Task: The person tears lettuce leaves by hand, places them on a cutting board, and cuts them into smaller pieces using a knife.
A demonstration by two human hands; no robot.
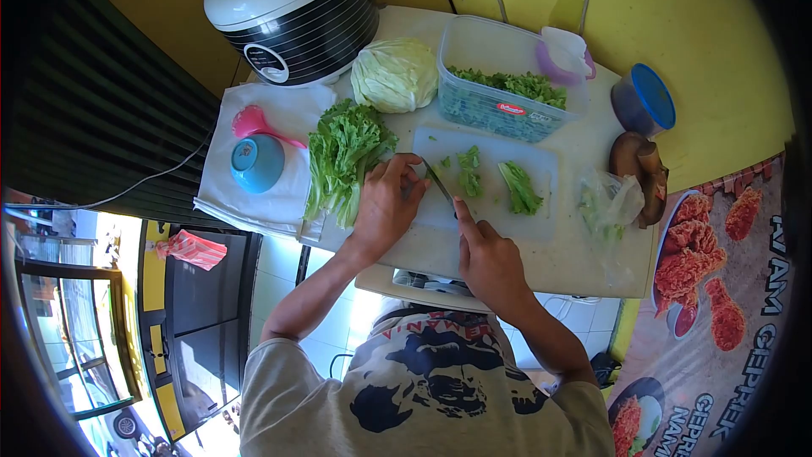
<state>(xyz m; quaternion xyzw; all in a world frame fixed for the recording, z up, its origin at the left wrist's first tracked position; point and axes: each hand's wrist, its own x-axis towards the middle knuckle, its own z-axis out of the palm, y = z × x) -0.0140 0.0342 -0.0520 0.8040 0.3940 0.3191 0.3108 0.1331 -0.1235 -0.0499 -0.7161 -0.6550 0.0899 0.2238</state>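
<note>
I'm looking straight down at the white cutting board [507,161], and both hands are on it. My right hand [491,267] is wrapped around the knife [440,186], forefinger stretched along the top of it, which I read as a grip for steering the edge. The blade points away from me and up toward the left hand [385,203]. That hand is curled, fingers folded down on the near left corner of the board, right by the blade; whether there's a leaf pinned under the fingertips I can't tell, they cover the spot.

Just left of that hand lies the bunch of lettuce [338,156], half off the board's edge, close enough to pull from without reaching. Out on the board, two little heaps of cut lettuce [518,188] sit to the right of the knife, apart from the blade, so the cutting spot stays free.

Past the board's far edge stands the clear plastic tub [499,85], lid off, with chopped greens lying in the bottom. It touches the board, handy for scooping across, I'd say. The cabbage [395,74] rests whole to its left, beside the rice cooker [292,8]. A blue bowl [256,162] sits upside down on the white cloth [224,195] at far left, well out of the work.
</note>
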